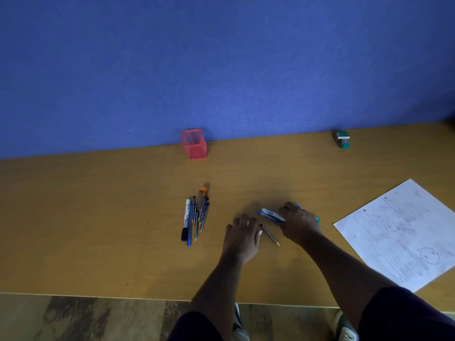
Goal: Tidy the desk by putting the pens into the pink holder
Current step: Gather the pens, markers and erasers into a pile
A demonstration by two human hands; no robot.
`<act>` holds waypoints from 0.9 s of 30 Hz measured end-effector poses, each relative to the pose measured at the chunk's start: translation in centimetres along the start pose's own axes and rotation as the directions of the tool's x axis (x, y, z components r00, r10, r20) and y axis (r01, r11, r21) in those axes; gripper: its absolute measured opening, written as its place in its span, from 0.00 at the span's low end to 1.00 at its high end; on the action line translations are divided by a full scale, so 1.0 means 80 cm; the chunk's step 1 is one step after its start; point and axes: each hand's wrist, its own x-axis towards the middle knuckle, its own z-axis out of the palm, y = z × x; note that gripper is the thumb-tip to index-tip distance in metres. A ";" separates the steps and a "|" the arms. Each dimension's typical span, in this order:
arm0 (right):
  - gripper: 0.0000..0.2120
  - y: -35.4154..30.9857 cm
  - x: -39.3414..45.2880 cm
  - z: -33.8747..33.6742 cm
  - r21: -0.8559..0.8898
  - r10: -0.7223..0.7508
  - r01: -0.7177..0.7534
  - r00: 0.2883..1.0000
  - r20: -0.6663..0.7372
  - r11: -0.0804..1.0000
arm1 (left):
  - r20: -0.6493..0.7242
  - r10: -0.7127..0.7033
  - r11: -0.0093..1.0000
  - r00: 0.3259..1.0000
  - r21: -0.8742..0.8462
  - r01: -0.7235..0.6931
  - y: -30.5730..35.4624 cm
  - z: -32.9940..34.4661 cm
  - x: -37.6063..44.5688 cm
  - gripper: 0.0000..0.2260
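Your right hand (299, 223) grip curls over the white and blue markers (270, 214). Their long axis points left toward your flat, empty left hand (242, 238), and the pink mesh holder (194, 144) stands well beyond it.

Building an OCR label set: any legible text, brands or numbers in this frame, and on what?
None can be read.
Printed sheet: lines of text and a circle diagram, too blurred to read.
White marker in the pen pile: dark label print, too small.
White marker under the right hand: label marks, unreadable.
Pink holder: no text visible.

Likely office, desk (98, 217), blue partition (221, 57)
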 end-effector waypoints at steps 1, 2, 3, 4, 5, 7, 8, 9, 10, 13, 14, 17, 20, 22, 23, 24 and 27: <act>0.12 -0.005 0.001 0.001 0.009 0.003 -0.003 1.000 -0.001 1.000 | -0.007 0.038 0.999 0.999 0.019 -0.038 -0.002 -0.001 -0.003 0.19; 0.12 -0.009 0.003 0.002 0.022 0.012 -0.012 1.000 0.000 1.000 | -0.009 0.110 0.993 0.994 0.051 -0.109 -0.005 -0.001 -0.005 0.21; 0.13 -0.013 0.006 0.003 0.034 0.022 -0.023 1.000 0.009 0.999 | -0.002 0.207 0.974 0.978 0.098 -0.206 -0.007 0.001 -0.009 0.24; 0.14 -0.018 0.008 0.003 0.040 0.029 -0.030 0.999 0.028 0.999 | 0.011 0.308 0.940 0.951 0.149 -0.306 -0.010 0.004 -0.011 0.25; 0.15 -0.022 0.009 0.002 0.040 0.029 -0.031 0.999 0.045 0.999 | 0.030 0.384 0.904 0.923 0.193 -0.382 -0.012 0.008 -0.013 0.25; 0.16 -0.028 0.011 0.001 0.044 0.028 -0.030 0.999 0.044 0.999 | 0.053 0.441 0.864 0.896 0.245 -0.440 -0.014 0.015 -0.018 0.23; 0.17 -0.029 0.011 0.000 0.039 0.027 -0.028 0.999 0.027 0.999 | 0.058 0.438 0.864 0.897 0.247 -0.438 -0.014 0.017 -0.019 0.23; 0.18 -0.030 0.010 0.001 0.025 0.019 -0.020 1.000 0.009 1.000 | 0.064 0.427 0.870 0.902 0.242 -0.429 -0.012 0.017 -0.020 0.22; 0.17 -0.030 0.008 0.002 0.012 0.004 -0.004 1.000 -0.003 1.000 | 0.065 0.411 0.880 0.909 0.232 -0.415 -0.011 0.016 -0.021 0.21; 0.11 -0.035 0.003 0.002 -0.053 -0.067 0.066 0.998 -0.015 0.996 | 0.055 0.368 0.908 0.928 0.195 -0.371 -0.006 0.008 -0.020 0.16; 0.10 -0.036 0.002 0.002 -0.071 -0.095 0.093 0.995 -0.030 0.993 | 0.044 0.347 0.917 0.937 0.192 -0.348 -0.007 0.005 -0.018 0.15; 0.13 -0.042 0.002 0.004 -0.028 -0.117 0.117 0.993 -0.029 0.993 | 0.031 0.218 0.960 0.975 0.173 -0.220 -0.014 0.002 -0.014 0.12; 0.17 -0.049 0.006 0.008 0.005 -0.098 0.098 0.995 0.028 0.995 | 0.048 0.040 0.994 0.998 0.104 -0.045 -0.025 -0.002 -0.014 0.14; 0.17 -0.056 0.010 0.014 0.027 -0.084 0.083 0.994 0.076 0.996 | 0.033 -0.069 0.996 0.997 0.065 0.067 -0.034 -0.007 -0.016 0.19; 0.17 -0.060 0.013 0.016 0.035 -0.084 0.081 0.992 0.099 0.996 | 0.021 -0.131 0.991 0.991 0.044 0.130 -0.039 -0.009 -0.017 0.21; 0.15 -0.065 0.015 0.016 0.052 -0.091 0.085 0.989 0.115 0.995 | 0.015 -0.195 0.981 0.981 0.014 0.195 -0.042 -0.011 -0.018 0.20; 0.10 -0.080 0.019 0.020 0.135 -0.124 0.103 0.979 0.161 0.985 | -0.023 -0.323 0.943 0.946 -0.092 0.320 -0.050 -0.014 -0.019 0.12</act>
